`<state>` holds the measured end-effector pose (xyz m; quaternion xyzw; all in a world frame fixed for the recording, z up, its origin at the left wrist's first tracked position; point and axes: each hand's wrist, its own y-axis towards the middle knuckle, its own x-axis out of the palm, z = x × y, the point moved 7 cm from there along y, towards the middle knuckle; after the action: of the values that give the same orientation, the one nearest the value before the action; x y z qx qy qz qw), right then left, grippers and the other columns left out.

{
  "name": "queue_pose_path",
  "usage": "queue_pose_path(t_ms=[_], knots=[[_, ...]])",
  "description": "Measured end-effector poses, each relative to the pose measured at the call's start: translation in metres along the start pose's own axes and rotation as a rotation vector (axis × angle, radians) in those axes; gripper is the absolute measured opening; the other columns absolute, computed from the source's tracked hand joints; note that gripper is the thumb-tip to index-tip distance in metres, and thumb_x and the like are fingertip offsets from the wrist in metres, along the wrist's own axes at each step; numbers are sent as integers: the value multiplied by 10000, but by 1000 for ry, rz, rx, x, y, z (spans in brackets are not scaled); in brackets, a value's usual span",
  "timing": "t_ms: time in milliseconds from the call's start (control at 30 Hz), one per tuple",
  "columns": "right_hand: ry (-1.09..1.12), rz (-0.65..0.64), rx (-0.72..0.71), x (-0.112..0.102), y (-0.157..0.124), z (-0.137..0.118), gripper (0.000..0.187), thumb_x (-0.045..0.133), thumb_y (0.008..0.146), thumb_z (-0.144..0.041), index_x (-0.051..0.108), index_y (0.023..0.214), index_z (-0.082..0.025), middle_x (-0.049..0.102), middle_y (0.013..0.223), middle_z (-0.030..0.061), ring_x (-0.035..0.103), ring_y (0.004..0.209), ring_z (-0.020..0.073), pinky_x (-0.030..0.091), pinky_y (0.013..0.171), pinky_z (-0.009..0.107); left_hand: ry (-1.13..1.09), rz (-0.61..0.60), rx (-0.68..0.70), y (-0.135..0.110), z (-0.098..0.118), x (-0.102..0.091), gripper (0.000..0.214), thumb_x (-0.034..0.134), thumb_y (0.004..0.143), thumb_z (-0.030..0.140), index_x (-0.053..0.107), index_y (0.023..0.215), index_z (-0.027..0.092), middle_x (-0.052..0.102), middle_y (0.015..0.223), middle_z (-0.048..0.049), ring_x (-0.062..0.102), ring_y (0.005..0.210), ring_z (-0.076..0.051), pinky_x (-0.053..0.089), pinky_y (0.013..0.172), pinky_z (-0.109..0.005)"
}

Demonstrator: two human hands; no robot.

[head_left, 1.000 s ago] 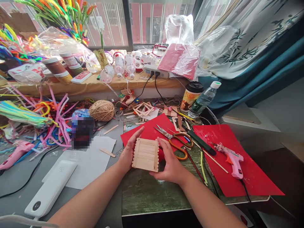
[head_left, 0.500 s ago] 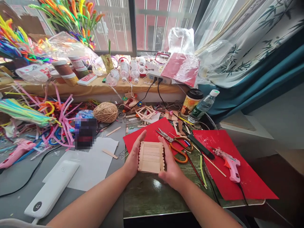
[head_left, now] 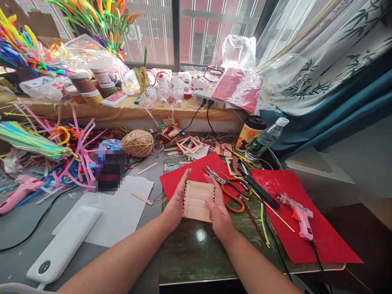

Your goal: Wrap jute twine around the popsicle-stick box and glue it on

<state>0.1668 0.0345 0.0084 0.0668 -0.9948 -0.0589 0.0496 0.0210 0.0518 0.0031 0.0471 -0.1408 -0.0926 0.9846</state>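
A square box of popsicle sticks [head_left: 198, 200], with rounded stick ends along its sides, is held between my two palms above the dark green board. My left hand [head_left: 178, 202] presses flat against its left side, fingers straight and pointing away from me. On the opposite side my right hand [head_left: 219, 206] grips the edge, its thumb resting on the top face. Just beyond the right hand lie scissors with orange-brown handles [head_left: 235, 185], partly on a red sheet [head_left: 174, 179]. The underside of the box is hidden.
To the right, a pink glue gun [head_left: 301, 218] lies on another red sheet [head_left: 330, 241]. A water bottle [head_left: 265, 139] and a lidded cup [head_left: 249, 132] stand behind. On the left are white paper [head_left: 122, 220], a white power bank [head_left: 65, 243], a twine ball [head_left: 137, 143] and pipe cleaners [head_left: 33, 141].
The right thumb has moved from the box's near edge onto its top face, and the right fingers cover more of that side. The camera view has shifted slightly.
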Motion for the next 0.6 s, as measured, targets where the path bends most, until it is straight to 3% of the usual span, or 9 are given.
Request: queue_pose_path(t_ms=[233,367,600], knots=[[-86,-47,-3,-2,-3,-1,676,432,1064,-363,138,1672,-338,379,1680,43,373,1556,269,448,1221,493,40,-62,-9,1,6,5,712,354,1036,701,304,1658,359,174,1778,22,83,1651,-284,106,1347,-450],[-41,-44,11,-2,-3,1,666,433,1069,-364,143,1668,-346,364,1683,46,434,1517,266,449,1220,481,77,-73,-24,3,6,5,714,331,1036,709,298,1659,362,162,1780,22,79,1651,-292,124,1342,-467],[-20,-44,10,-3,-2,2,668,454,1065,-379,162,1664,-329,437,1637,68,426,1520,269,459,1206,482,114,-97,-25,2,5,4,695,328,1052,682,227,1671,384,121,1784,31,42,1654,-284,101,1344,-483]])
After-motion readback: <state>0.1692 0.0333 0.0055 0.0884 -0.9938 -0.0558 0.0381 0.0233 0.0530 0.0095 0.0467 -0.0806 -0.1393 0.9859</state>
